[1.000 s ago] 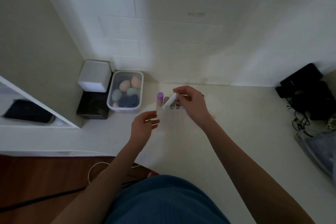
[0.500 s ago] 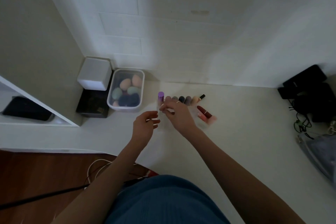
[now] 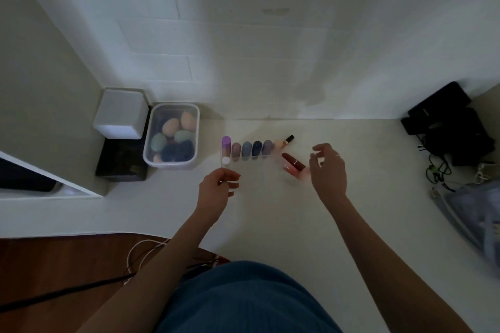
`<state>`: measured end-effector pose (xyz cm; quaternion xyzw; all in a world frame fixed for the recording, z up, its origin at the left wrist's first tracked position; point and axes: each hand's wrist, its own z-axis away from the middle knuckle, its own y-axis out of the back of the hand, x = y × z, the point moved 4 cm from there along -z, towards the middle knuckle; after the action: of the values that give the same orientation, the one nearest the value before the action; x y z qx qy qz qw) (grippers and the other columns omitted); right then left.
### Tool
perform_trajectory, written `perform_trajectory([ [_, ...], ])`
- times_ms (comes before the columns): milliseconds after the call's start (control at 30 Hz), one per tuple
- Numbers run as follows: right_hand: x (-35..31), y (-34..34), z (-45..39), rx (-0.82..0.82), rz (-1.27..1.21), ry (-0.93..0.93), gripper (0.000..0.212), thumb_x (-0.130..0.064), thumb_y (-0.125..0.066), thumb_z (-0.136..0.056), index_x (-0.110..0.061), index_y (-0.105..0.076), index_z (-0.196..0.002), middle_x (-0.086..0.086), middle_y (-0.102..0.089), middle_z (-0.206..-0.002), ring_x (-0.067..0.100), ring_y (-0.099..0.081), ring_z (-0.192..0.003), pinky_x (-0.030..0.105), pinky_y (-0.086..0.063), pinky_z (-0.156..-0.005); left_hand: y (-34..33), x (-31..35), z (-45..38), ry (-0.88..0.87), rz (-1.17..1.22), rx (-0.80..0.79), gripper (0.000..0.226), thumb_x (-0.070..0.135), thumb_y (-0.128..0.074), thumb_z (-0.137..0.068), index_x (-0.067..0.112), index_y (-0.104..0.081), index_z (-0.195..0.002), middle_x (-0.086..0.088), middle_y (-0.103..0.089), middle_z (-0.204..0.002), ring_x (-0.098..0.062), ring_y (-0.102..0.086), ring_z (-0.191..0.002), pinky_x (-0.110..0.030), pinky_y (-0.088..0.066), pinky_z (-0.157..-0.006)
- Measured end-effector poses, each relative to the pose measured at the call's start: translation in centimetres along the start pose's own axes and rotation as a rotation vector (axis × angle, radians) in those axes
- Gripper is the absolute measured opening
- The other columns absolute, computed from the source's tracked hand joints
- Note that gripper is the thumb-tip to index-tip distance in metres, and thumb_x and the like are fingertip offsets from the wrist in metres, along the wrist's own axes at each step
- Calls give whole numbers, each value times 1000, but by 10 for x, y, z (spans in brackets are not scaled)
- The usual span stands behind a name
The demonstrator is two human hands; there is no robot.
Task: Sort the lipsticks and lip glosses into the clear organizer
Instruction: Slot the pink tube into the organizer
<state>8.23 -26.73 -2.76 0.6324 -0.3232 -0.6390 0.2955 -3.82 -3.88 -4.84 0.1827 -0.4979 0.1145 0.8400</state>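
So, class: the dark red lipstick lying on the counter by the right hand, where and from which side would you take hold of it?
Probably pinch the dark red lipstick across its middle, coming from above. It lies flat and slanted on the counter, long sides exposed, with the right hand open beside it.

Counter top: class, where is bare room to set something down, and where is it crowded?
Bare: the stretch between the right hand and the black cables, and the near strip before the clear organizer. Crowded: the corner around the sponge tub and white box.

The white tube (image 3: 225,161) now stands in the organizer (image 3: 251,167), seemingly in its front row. The right hand (image 3: 328,170) is empty and off to the right.
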Motion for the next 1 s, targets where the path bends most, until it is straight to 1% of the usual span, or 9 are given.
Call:
perform_trajectory([
  [67,13,-10,2,-172,110,-47,21,-28,-53,-92,-19,-59,-110,7,-64,-107,29,-60,-99,37,-48,-80,-3,1,-1,-12,-6,-4,38,-15,-31,-85,8,-61,-88,-10,-65,-99,-25,-64,-87,-32,-52,-78],
  [133,19,-19,7,-284,183,-63,21,-27,-50,-92,-17,-61,-108,10,-65,-103,31,-61,-96,33,-46,-74,-8,3,-2,-30,-13,-5,39,-15,-31,-84,9,-61,-86,-9,-65,-97,-22,-64,-83,-30,-52,-75],
  [400,2,-6,22,-136,120,-73,21,-29,-51,-90,-18,-48,-107,7,-67,-93,30,-63,-82,34,-47,-67,-28,14,2,-114,-82,-54,37,-13,-36,-85,14,-61,-87,-6,-65,-99,-15,-65,-80,-22,-52,-73],
  [533,-16,-11,30,-256,-28,-27,26,-41,-59,-86,-18,-50,-94,2,-70,-92,22,-64,-75,37,-54,-69,-57,29,10,-279,-264,-232,27,7,-57,-88,17,-62,-113,7,-61,-107,-12,-63,-91,-18,-48,-83],
  [633,-27,-19,36,-327,-196,1,29,-35,-68,-83,-14,-57,-99,1,-69,-111,18,-64,-79,36,-56,-78,-73,29,12,-347,-350,-303,29,19,-60,-89,17,-60,-117,7,-61,-109,-9,-61,-88,-7,-47,-75],
  [767,-25,-22,37,-439,-322,-45,22,-30,-64,-87,-12,-62,-100,1,-66,-112,18,-66,-81,36,-56,-79,-69,25,6,-330,-338,-254,22,30,-55,-92,19,-64,-109,0,-66,-97,-15,-64,-76,-20,-52,-70],
  [867,-19,-27,35,-525,-353,-49,18,-23,-52,-96,-10,-62,-103,-2,-63,-100,11,-62,-68,18,-50,-64,-68,20,6,-234,-264,-259,17,28,-57,-91,19,-64,-103,5,-64,-89,-15,-65,-72,-17,-53,-64],
  [933,-16,-27,27,-467,-334,-51,25,-21,-45,-99,-7,-62,-110,2,-64,-98,10,-59,-65,10,-44,-56,-66,15,7,-168,-200,-234,16,26,-59,-90,18,-63,-103,3,-64,-89,-15,-66,-69,-15,-54,-61],
  [1000,-10,-23,12,-347,-257,-55,22,-20,-46,-98,-8,-62,-106,5,-66,-88,16,-59,-69,17,-44,-58,-61,13,7,-137,-174,-190,17,29,-60,-89,18,-63,-102,1,-65,-88,-16,-66,-68,-18,-55,-62],
])
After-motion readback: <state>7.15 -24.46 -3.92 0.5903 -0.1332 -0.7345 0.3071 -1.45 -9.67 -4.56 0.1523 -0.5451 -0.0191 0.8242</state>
